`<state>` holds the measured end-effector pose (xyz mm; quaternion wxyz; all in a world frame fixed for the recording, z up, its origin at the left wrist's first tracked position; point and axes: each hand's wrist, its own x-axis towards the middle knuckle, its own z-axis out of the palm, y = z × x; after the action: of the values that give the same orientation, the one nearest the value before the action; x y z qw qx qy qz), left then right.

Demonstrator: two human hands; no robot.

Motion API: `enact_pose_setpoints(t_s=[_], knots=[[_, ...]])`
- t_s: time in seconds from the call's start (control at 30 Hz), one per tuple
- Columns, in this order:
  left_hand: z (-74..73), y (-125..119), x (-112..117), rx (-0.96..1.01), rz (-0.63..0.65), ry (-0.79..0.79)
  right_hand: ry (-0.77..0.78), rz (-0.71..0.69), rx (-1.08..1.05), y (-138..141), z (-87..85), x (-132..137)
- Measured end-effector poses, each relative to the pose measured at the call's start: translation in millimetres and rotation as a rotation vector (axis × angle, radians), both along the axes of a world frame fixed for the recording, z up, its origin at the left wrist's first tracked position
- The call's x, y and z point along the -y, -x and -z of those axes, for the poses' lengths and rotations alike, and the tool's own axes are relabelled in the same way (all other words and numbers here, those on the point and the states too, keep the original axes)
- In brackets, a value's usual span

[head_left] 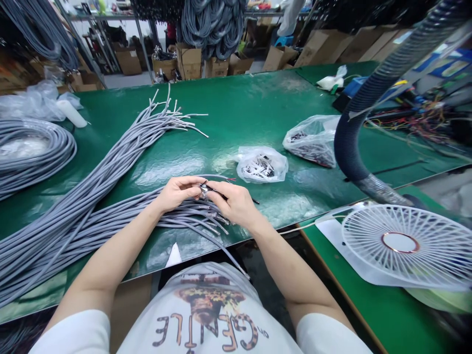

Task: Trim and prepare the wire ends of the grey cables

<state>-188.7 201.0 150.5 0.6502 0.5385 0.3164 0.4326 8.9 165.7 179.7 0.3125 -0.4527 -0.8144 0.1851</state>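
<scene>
Both hands meet over the near bundle of grey cables. My left hand is closed in a pinch on a cable end, which looks shiny silver and dark between the fingertips. From the other side my right hand has its thumb and fingers closed on the same end; a thin black tip sticks out beyond this hand. Most of the held piece is hidden by the fingers. Just behind the hands lies another grey cable with red wire showing at its tip. Stripped cable ends lie below the hands.
A second grey cable bundle runs across the green table. Bags of small parts and dark pieces lie beyond my right hand. A ribbed hose and white fan stand right; a cable coil lies left.
</scene>
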Motion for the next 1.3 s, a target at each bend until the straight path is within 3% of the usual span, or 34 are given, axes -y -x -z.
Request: enact_pose_setpoints(t_s=[0.13, 0.3, 0.4, 0.7, 1.3], knots=[[2.1, -0.6, 0.3, -0.047, 0.047, -0.045, -0.010, 0.002, 0.028, -3.4, 0.3, -1.1], [-7.2, -1.2, -1.4, -0.134, -0.078, -0.312, -0.108, 0.058, 0.026, -0.1, 8.1, 0.5], [-12.5, -4.5, -2.4, -0.126, -0.088, -0.375, -0.127, 0.039, 0.068, 0.8, 7.5, 0.7], [-1.8, -14.9, -2.0, 0.082, -0.001, -0.095, -0.115, -0.036, 0.158, -6.3, 4.1, 1.4], [9.0, -16.2, -2.2, 0.009, 0.071, -0.067, -0.073, -0.093, 0.084, -14.6, 10.4, 7.1]])
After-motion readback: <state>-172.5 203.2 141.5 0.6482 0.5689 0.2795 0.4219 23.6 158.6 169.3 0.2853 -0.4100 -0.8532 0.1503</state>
